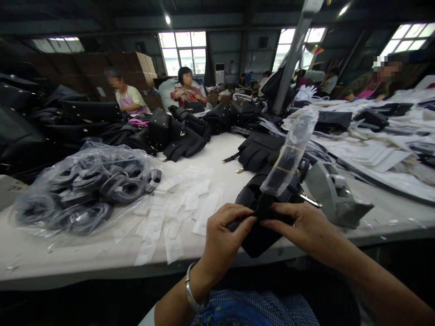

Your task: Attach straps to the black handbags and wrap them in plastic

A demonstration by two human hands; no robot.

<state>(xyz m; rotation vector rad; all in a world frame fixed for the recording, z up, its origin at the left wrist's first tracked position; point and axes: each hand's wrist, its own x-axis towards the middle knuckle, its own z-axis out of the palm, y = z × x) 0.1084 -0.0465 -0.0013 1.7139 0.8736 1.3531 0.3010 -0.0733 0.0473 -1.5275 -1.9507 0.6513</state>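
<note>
A black bag (257,241) sits at the table's near edge, tilted toward me. My left hand (227,233) pinches its black material between thumb and fingers, a bangle on that wrist. Opposite it, my right hand (299,222) grips the same bag, thumb below and fingers on top. Between the two hands rises a strap wrapped in clear plastic (288,156), with a gold buckle showing through. A gold metal clasp (311,199) sticks out at the bag's right side. The exact spot under my fingertips is partly hidden.
A grey tape dispenser (335,194) stands right of the bag. On the left lies a clear plastic bag of rolled straps (91,185), beside scattered white paper strips (170,208). More black bags (260,149) lie behind. Several people work beyond the table (68,258); a metal post (292,59) rises at back.
</note>
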